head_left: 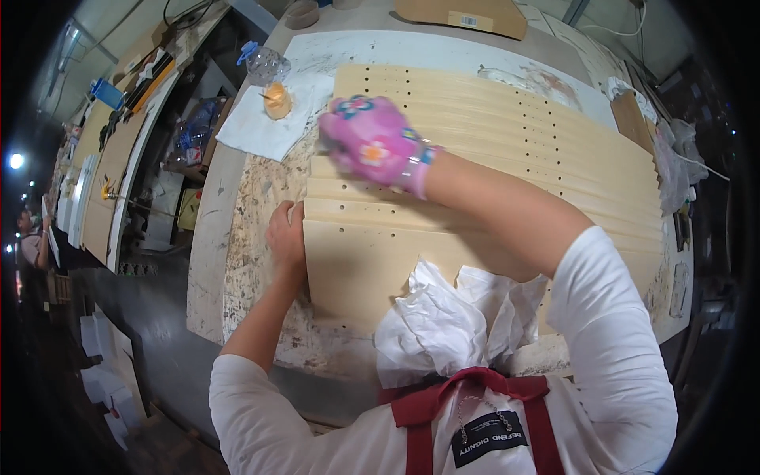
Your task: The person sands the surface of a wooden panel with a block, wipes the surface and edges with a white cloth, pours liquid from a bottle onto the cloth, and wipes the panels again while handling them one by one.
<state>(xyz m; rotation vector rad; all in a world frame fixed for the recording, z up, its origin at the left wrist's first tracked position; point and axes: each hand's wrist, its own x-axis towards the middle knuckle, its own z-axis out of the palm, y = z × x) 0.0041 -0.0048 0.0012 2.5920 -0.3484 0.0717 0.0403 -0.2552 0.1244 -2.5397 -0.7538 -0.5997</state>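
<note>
Pale yellow boards with rows of small dark holes overlap across the table in front of me. Bare, my left hand is at the left edge of the nearest board, its fingers bent against that edge. A pink flowered glove covers my right hand, which is over the left ends of the farther boards. Its fingers are curled and blurred by motion; a greyish bit shows beside them, too unclear to name. Crumpled white cloth lies over the near board's front edge, close to my body.
Beyond the boards' left ends, an orange lump with a thin stick sits on a white sheet, near a clear plastic bottle with a blue cap. Cardboard lies at the far edge. A cluttered shelf stands left; plastic bags hang right.
</note>
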